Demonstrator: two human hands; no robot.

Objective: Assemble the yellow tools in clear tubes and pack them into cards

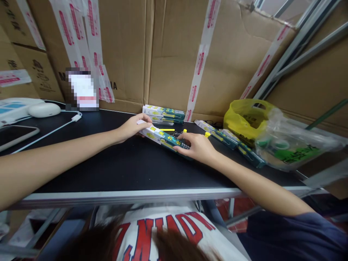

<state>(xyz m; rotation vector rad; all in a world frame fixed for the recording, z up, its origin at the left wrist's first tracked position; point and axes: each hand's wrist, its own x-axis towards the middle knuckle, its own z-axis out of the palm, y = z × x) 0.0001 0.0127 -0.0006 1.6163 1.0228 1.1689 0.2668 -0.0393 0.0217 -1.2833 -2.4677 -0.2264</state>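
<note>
A long narrow box (165, 138), white at one end and dark green at the other with yellow characters, lies slanted in front of me. My left hand (137, 127) is closed around its white end, thumb on top. At the green end, my right hand (199, 146) has its thumb and fingers closed on the box. Just behind the box are a thin yellow stick (167, 129), a small yellow cap (185, 131) and some thin curved metal wire (175, 134). Another yellow cap (207, 134) shows behind my right hand.
Similar boxes (164, 111) are stacked against the cardboard wall (174, 54). More boxes (217, 135) lie to the right, by a yellow plastic bag (241, 119) and a clear bag (288, 148). A lit phone (83, 90), a cable (49, 130) and a white case (44, 109) are left.
</note>
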